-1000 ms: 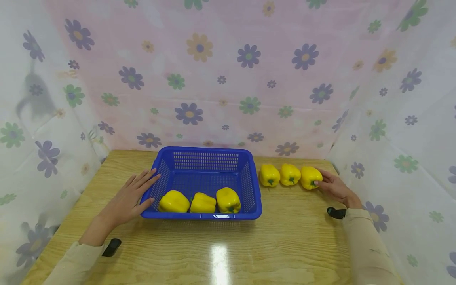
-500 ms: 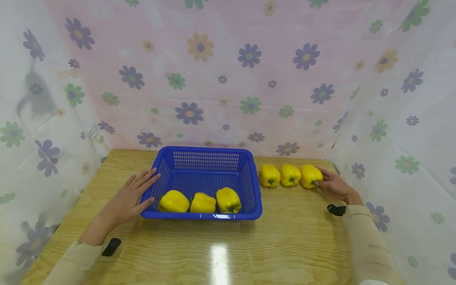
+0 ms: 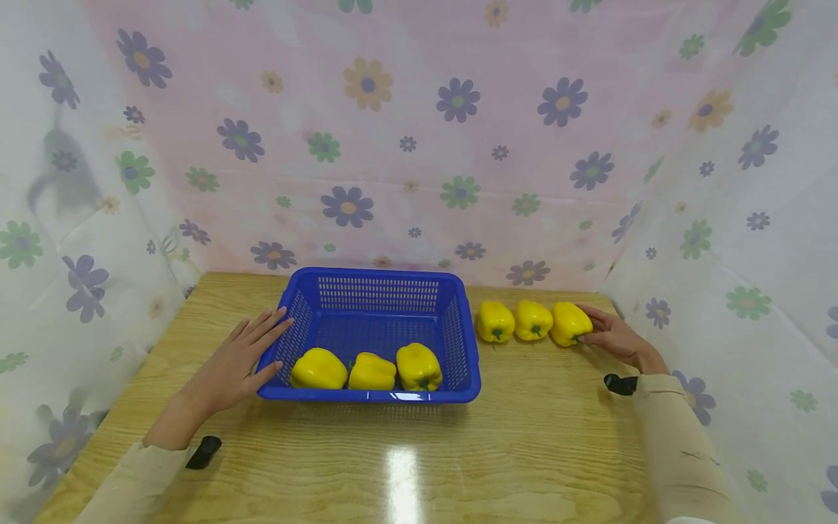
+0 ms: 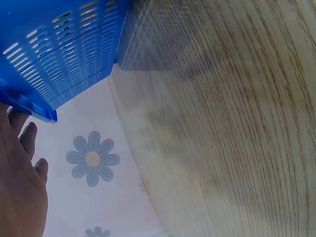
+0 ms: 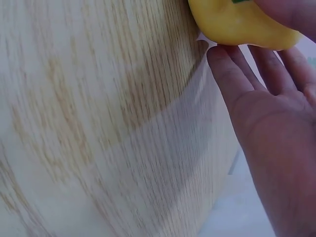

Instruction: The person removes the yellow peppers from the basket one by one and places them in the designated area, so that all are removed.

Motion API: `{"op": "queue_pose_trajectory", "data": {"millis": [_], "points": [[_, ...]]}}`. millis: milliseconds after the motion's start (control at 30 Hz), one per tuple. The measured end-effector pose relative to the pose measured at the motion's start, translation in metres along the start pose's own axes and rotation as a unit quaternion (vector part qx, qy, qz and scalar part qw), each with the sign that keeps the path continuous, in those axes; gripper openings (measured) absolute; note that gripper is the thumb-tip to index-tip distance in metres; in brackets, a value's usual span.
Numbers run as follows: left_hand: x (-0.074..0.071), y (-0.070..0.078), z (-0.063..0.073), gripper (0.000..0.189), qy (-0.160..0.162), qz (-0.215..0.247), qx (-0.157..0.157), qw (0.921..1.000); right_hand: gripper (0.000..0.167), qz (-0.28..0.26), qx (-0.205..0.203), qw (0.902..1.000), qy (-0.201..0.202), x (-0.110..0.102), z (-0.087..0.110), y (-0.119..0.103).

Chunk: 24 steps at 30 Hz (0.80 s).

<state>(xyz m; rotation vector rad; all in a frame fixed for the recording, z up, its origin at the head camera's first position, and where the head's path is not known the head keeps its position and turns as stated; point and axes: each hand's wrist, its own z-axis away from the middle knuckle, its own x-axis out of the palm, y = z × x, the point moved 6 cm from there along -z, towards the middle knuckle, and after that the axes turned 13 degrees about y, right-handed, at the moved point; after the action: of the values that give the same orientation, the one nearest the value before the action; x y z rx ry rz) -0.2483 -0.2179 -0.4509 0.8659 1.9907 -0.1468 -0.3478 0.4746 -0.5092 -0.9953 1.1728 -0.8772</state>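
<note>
My left hand rests on the left rim of a blue perforated plastic basket, its fingers stretched out over the edge. In the left wrist view, its fingertips lie against the outside of the basket. Three yellow bell peppers, among them a middle one, lie along the near side inside the basket. At the right, my right hand holds the rightmost yellow bell pepper of a row of three, thumb near its green stem and fingers behind. The right wrist view shows this pepper between thumb and fingers.
Two more yellow bell peppers, a left one and a middle one, stand between the basket and the right hand. All stand on a wood-grain table. Flower-patterned sheets enclose the table's back and sides.
The rightmost bell pepper has tilted slightly in my right hand, its stem end now lower. My left hand and the basket have stayed in place.
</note>
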Motion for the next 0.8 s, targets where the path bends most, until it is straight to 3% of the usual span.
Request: {"op": "queue_pose_trajectory", "data": {"millis": [500,800], "points": [[0.001,0.000,0.001,0.068,-0.004,-0.002,0.000,1.0000,0.082,0.109,-0.004,0.9935,0.030,-0.013,0.015,-0.023],[0.000,-0.001,0.001,0.068,-0.002,-0.005,0.000,1.0000,0.067,0.136,-0.084,0.9801,0.118,-0.014,0.033,-0.077]]}}
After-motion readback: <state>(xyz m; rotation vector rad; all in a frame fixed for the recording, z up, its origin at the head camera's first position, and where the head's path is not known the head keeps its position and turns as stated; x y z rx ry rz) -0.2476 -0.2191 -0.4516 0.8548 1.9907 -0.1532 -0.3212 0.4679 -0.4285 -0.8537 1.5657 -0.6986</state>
